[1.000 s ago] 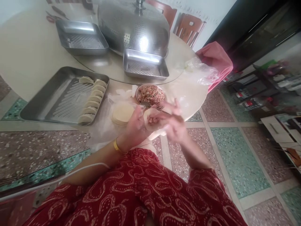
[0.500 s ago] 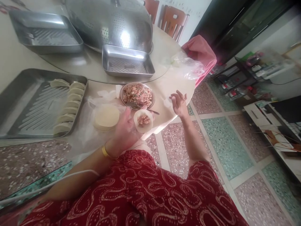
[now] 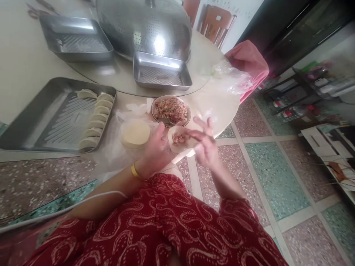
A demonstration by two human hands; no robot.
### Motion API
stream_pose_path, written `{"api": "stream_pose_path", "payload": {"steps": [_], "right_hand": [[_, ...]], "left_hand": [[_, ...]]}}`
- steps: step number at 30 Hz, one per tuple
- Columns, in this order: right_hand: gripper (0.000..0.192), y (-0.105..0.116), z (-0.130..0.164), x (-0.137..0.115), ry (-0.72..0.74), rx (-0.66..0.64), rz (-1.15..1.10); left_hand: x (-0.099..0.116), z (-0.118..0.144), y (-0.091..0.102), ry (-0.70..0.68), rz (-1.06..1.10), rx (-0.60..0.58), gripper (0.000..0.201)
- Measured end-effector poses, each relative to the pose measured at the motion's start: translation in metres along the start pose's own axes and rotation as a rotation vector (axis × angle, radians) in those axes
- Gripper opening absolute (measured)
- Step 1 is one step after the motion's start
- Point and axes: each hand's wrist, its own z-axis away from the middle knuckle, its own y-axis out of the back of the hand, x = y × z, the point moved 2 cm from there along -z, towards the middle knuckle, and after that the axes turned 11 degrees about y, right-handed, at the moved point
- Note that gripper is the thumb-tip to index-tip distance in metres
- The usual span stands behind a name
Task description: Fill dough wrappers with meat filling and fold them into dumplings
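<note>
Pale dough wrapper, bearing minced filling, sits gripped in the left hand, thumb raised, just nearside of the bowl. Opposite, the right hand reaches to the wrapper's edge, fingers splayed, unclosed; blur hides whether they touch.

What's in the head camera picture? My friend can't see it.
The left hand holds a round wrapper with minced filling on it, while the right hand, blurry, is at its edge. Beyond sits a bowl of filling; a metal tray on the left holds folded dumplings.
</note>
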Motion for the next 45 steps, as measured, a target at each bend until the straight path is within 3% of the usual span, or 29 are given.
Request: {"api": "stream_pose_path", "payload": {"steps": [4,7,12,17,21,23,27,31,37,39,41,43,45], "right_hand": [[0.037,-0.026,-0.006,-0.024,0.116,-0.179,0.045],[0.038,-0.031,-0.002,-0.031,0.180,-0.247,0.084],[0.039,-0.026,0.020,-0.037,0.278,-0.288,0.124],[0.038,-0.021,0.030,-0.036,0.182,-0.254,0.046],[0.041,-0.024,0.030,-0.033,0.182,-0.290,0.023],[0.040,-0.022,0.032,-0.034,0.182,-0.245,-0.004],[0.031,-0.015,0.033,-0.036,-0.043,-0.043,-0.301],[0.036,-0.018,0.031,-0.037,-0.382,-0.064,-0.759],[0.029,-0.012,0.039,-0.036,-0.532,-0.017,-0.767],[0.025,-0.011,0.042,-0.036,-0.461,0.029,-0.595],[0.026,-0.014,0.043,-0.037,-0.249,0.064,-0.336],[0.036,-0.023,0.044,-0.037,-0.023,0.017,-0.099],[0.049,-0.032,0.049,-0.035,0.106,-0.093,0.023]], "left_hand": [[0.002,0.001,-0.002,0.039,-0.013,0.008,0.064],[0.008,0.004,-0.002,-0.008,-0.003,0.037,0.064],[0.018,0.015,0.000,-0.092,0.015,0.042,0.070],[0.018,0.017,-0.002,-0.106,0.001,0.059,0.067],[0.017,0.018,-0.006,-0.089,-0.008,0.091,0.067],[0.019,0.020,-0.008,-0.114,-0.022,0.095,0.069],[0.022,0.022,-0.010,-0.157,-0.018,0.056,0.069],[0.021,0.019,-0.008,-0.186,-0.063,0.011,0.070],[0.022,0.015,-0.005,-0.239,-0.077,0.059,0.068],[0.022,0.015,-0.005,-0.236,-0.070,0.049,0.066],[0.022,0.014,-0.007,-0.213,-0.070,0.010,0.069],[0.022,0.013,-0.009,-0.177,-0.078,-0.018,0.072],[0.023,0.014,-0.011,-0.150,-0.081,0.001,0.074]]}}
